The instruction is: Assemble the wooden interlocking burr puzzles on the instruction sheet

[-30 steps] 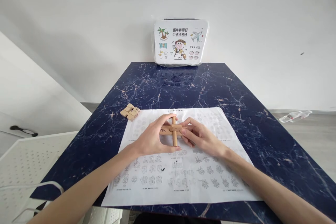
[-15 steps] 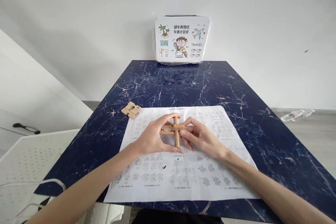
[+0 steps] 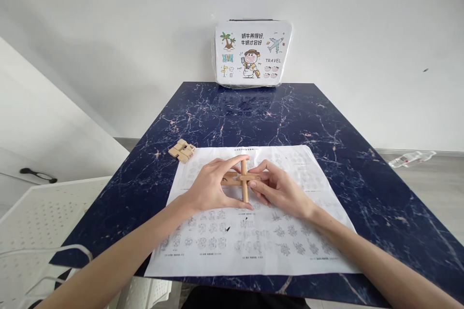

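Note:
Between my two hands, a little above the printed sheet, is a cross of interlocking wooden puzzle pieces [image 3: 244,190]. My left hand [image 3: 212,184] is curved around its left side, with the index finger at the top end of the upright stick and the thumb at the bottom end. From the right, my right hand [image 3: 277,187] pinches the end of a crosswise piece with thumb and fingers. Another wooden puzzle block [image 3: 182,150], with dark marks on it, lies at the sheet's upper left corner. Part of the held pieces is hidden behind my fingers.
The paper sheet [image 3: 203,265] with puzzle diagrams lies on the blue marbled table [image 3: 253,125]. A white cartoon case [image 3: 253,53] in plastic leans on the wall at the far edge. White perforated furniture [image 3: 25,222] with a cable stands left; clear plastic packaging [image 3: 411,158] lies right, beyond the table.
The crosswise piece in my right hand has turned slightly against the upright stick and now looks narrower at the crossing. My left hand keeps its hold.

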Demonstrator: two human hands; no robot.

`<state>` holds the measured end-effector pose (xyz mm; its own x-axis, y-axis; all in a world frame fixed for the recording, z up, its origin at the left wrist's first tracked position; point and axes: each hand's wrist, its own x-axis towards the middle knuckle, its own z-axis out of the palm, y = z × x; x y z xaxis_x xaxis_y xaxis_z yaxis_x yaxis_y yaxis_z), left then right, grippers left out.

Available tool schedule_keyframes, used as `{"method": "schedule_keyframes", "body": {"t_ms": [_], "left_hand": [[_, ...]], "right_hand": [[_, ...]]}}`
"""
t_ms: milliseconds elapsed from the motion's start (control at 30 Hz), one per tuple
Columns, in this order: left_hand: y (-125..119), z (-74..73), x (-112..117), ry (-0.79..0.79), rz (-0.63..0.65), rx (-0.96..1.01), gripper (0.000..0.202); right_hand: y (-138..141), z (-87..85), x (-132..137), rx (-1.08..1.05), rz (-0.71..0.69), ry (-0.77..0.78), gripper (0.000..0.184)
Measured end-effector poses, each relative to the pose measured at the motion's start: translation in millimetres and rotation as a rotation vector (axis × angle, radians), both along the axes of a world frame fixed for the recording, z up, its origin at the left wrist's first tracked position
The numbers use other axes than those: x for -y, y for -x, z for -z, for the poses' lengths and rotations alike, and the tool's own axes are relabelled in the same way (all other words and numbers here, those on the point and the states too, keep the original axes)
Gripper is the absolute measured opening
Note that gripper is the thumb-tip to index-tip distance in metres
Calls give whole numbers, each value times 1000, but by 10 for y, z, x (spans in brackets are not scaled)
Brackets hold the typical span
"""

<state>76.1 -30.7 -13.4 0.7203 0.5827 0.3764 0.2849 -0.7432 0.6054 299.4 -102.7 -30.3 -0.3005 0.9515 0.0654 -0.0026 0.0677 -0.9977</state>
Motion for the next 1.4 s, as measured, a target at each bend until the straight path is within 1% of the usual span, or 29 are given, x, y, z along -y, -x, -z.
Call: {"method": "schedule_keyframes", "body": {"t_ms": [67,167,300,400,467,533,700,800,933,1000,1100,1200,1267,1333,1400], "left_hand": [[-5,-8,3,7,-1,-7,98],[-1,-23,-9,62,12,7,100],[31,-52,-60,224,93,42,109],[55,-81,-83,357,81,80,116],[59,-99,-80,430,66,65,113],[54,-112,-70,483,60,39,106],[26,-122,-45,497,46,65,93],[13,-130,-29,499,66,99,86],[20,-135,-28,493,69,147,80],[34,-127,-44,491,69,194,77],[52,-123,-84,472,76,282,78],[69,-171,-133,431,6,351,79],[104,-237,-161,370,-97,373,78],[181,-300,-162,302,-250,332,77],[307,-323,-118,232,-454,235,74]], "right_hand": [[-18,-6,0,36,1,-6,24],[-30,-17,5,65,5,-19,24],[-20,-24,31,153,54,-84,22],[-10,-14,57,271,101,-179,19],[-5,1,70,335,117,-224,18],[0,15,76,365,121,-255,16],[2,29,69,432,115,-353,17],[-7,28,60,470,111,-372,16],[-14,46,51,493,138,-334,13],[-12,56,48,489,123,-303,13],[-5,58,42,467,104,-264,15],[1,46,31,457,119,-254,15],[3,42,21,455,133,-245,14],[5,47,10,454,153,-233,14],[8,56,3,446,167,-224,14]]}}
